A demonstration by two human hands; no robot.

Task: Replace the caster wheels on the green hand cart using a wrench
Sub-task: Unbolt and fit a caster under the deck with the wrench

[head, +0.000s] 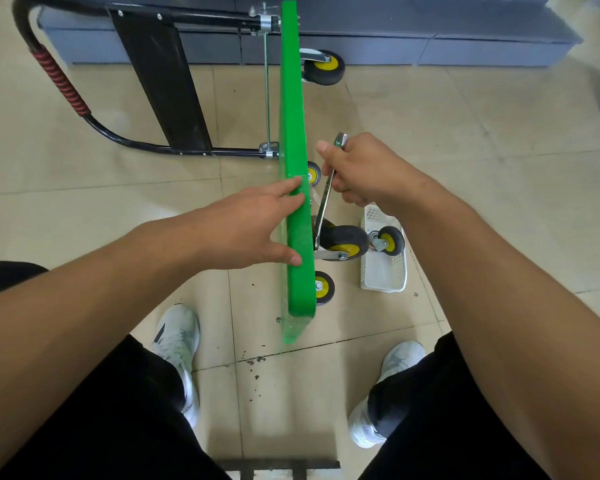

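Observation:
The green hand cart (293, 109) stands on its long edge on the tiled floor, with its wheels facing right. My left hand (253, 225) rests flat against the deck's upper edge, fingers straight. My right hand (355, 168) grips a silver wrench (326, 199), whose lower end reaches the mount of the large near caster (343, 242). A small wheel (324, 287) sits below it and another (314, 173) above. A far caster (323, 67) sticks out near the top.
A white plastic basket (385, 271) lies on the floor to the right and holds a loose caster (388, 239). The cart's black folded handle (59, 81) with a red grip lies to the left. Grey cabinets (430, 46) line the back. My feet flank the cart's near end.

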